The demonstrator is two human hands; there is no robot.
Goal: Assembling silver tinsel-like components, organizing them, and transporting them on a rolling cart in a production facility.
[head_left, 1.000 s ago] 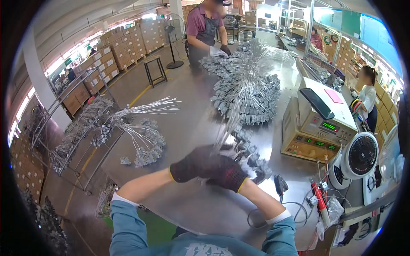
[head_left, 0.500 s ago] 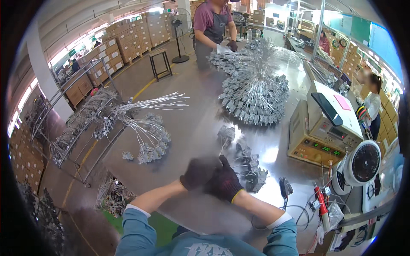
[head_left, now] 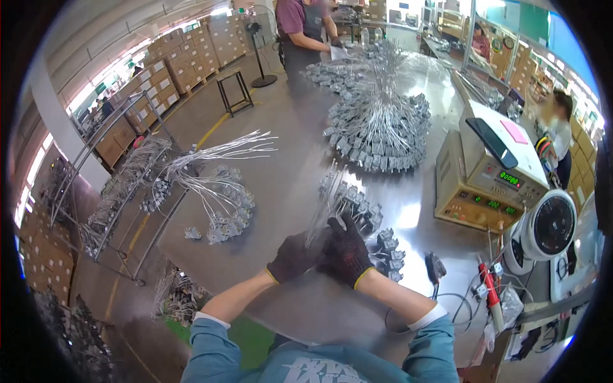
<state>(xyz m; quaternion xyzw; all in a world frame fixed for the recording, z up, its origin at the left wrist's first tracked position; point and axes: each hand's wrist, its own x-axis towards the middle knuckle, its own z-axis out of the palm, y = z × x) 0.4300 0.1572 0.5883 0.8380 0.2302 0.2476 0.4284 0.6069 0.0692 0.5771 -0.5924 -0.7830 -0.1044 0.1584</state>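
In dark knitted gloves, my left hand (head_left: 295, 256) and my right hand (head_left: 348, 256) are close together over the near middle of the metal table. Both are closed around the lower part of a bundle of thin silvery wires (head_left: 327, 207), which points away from me and is blurred. Small grey block-shaped parts (head_left: 357, 205) lie just beyond and right of the bundle; whether they join its wires I cannot tell. More of these grey blocks (head_left: 387, 252) lie in a row beside my right hand. My gloves hide the wires' near ends.
Left on the table lies a fanned wire bunch (head_left: 223, 204); a large round heap (head_left: 380, 137) stands farther off. At right are stacked test meters (head_left: 476, 201) with a phone (head_left: 490, 142), a small fan (head_left: 552, 222), a red-handled tool (head_left: 490, 287) and cables. A co-worker (head_left: 303, 38) stands beyond the heap.
The wire bundle now rises between my gloves, pointing away. Some grey blocks have shifted farther off. The upper meter's display is now lit, and the whole view has tilted slightly.
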